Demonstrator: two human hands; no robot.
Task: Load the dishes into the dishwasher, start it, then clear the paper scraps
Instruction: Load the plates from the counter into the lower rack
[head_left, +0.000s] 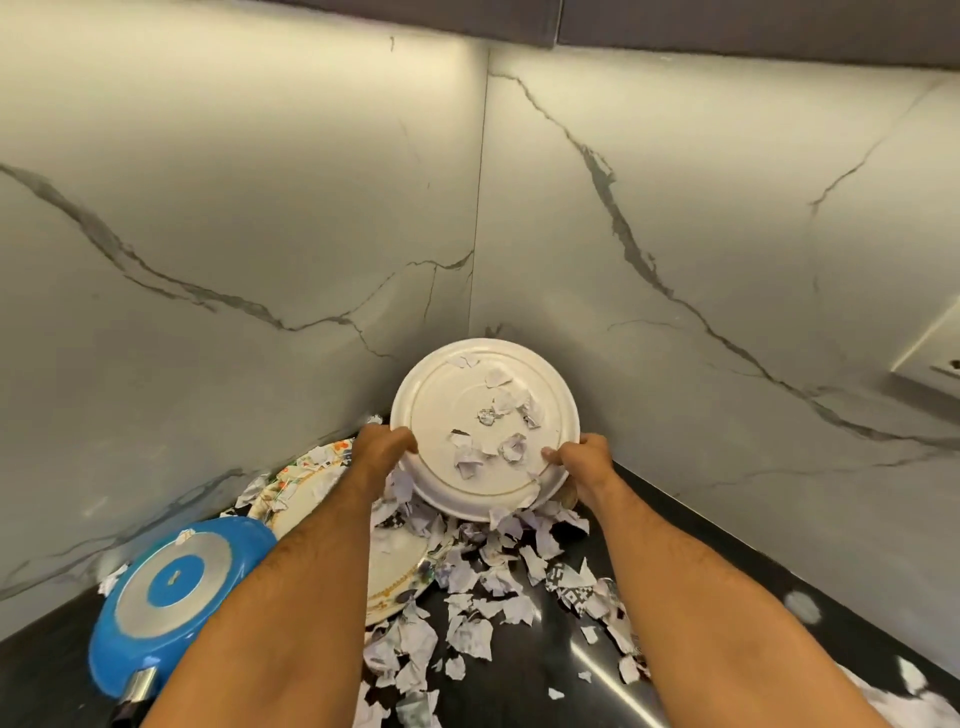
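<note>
White plate (457, 410) tilted above worktop's (519, 670) back corner, pinched at opposite rims by left hand (382, 449) and right hand (584, 460); paper scraps (470, 636) stuck on it, more heaped below.

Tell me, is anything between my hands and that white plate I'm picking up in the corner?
Nothing visible. The left hand and right hand both grip the white plate at its rim, tilted up off the counter. Paper scraps cling to its face, and more lie beneath it. The dishwasher is out of view.
</note>
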